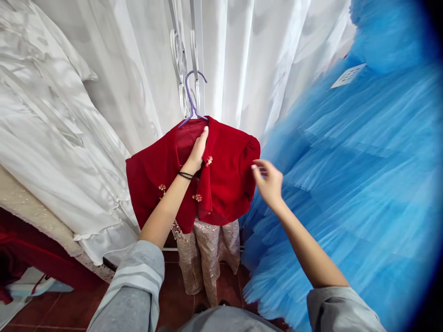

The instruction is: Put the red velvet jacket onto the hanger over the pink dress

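Left hand [198,151] sits at red jacket [224,157] front, fingers partly hidden (can't tell grip); right hand [270,180] half-curled beside sleeve [249,154], pinch unclear.

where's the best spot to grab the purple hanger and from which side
Probably the stem of the purple hanger, coming from the left: the hook's tip bends right, so its closed back faces left. Its shoulders mostly hide inside the red jacket, while stem and hook stand bare above the collar.
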Motion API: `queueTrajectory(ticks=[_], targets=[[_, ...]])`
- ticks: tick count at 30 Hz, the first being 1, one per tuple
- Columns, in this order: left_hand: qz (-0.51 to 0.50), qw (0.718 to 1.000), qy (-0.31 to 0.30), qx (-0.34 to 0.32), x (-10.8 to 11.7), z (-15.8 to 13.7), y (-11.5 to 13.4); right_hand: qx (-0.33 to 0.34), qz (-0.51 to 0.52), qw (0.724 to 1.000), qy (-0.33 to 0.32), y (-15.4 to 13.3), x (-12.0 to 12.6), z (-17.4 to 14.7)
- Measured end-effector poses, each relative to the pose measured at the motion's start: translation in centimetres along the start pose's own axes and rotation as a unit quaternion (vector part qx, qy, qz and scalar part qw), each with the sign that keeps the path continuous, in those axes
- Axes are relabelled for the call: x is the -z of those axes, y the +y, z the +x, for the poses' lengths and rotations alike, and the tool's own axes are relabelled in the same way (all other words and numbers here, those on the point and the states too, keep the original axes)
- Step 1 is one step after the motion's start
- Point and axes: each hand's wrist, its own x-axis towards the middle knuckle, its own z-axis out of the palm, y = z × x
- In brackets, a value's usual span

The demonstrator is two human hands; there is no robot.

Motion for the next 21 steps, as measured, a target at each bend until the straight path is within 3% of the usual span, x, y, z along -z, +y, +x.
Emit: queueTrajectory(ticks=[1, 2, 4, 6, 7, 8, 11, 12, 14, 16, 17, 19, 21], targets=[[0.013, 1.0, 0.0, -0.004, 0.3, -0.6, 0.4, -0.018, 0.002, 0.997, 0.072, 2.0, 0.1, 0.9], [0.048, 0.999, 0.002, -0.007, 0.6, -1.3, 0.8, -0.034, 0.011, 0.996, 0.087, 3.8, 0.0, 1.6], [0.141, 0.99, 0.017, -0.014, 1.0, -2.6, 1.9, -0.067, 0.056, 0.996, -0.018, 6.2, 0.0, 2.4], [0.154, 0.988, 0.026, -0.018, 1.5, -3.6, 3.1, -0.089, 0.106, 0.982, -0.125, 7.1, 0.6, 2.6], [0.116, 0.993, 0.029, -0.021, 1.7, -4.0, 3.7, -0.089, 0.125, 0.98, -0.124, 7.2, 1.1, 2.4], [0.061, 0.998, 0.028, -0.021, 1.9, -4.2, 4.1, -0.083, 0.141, 0.983, -0.082, 7.0, 1.8, 2.2], [-0.028, 0.999, -0.003, 0.022, 2.5, -4.7, 3.9, -0.074, 0.169, 0.978, 0.094, 6.6, 3.2, 0.9], [0.001, 0.999, -0.01, 0.043, 2.6, -4.8, 3.4, -0.074, 0.154, 0.981, 0.094, 6.6, 3.2, 0.3], [0.126, 0.99, 0.006, 0.058, 2.9, -5.4, 2.3, -0.073, 0.092, 0.993, 0.012, 7.0, 2.6, -0.9], [0.25, 0.967, 0.036, 0.028, 3.1, -6.2, 1.9, -0.069, 0.019, 0.995, -0.075, 7.2, 1.8, -1.8], [0.285, 0.958, 0.045, 0.004, 3.2, -6.6, 2.1, -0.068, -0.011, 0.994, -0.086, 7.1, 1.5, -2.0], [0.313, 0.947, 0.053, -0.049, 3.8, -7.4, 3.5, -0.058, -0.051, 0.996, -0.035, 6.0, 1.4, -1.6], [0.356, 0.921, 0.113, -0.112, 4.9, -7.6, 5.1, -0.016, -0.066, 0.997, 0.043, 3.7, 1.7, -0.2]])
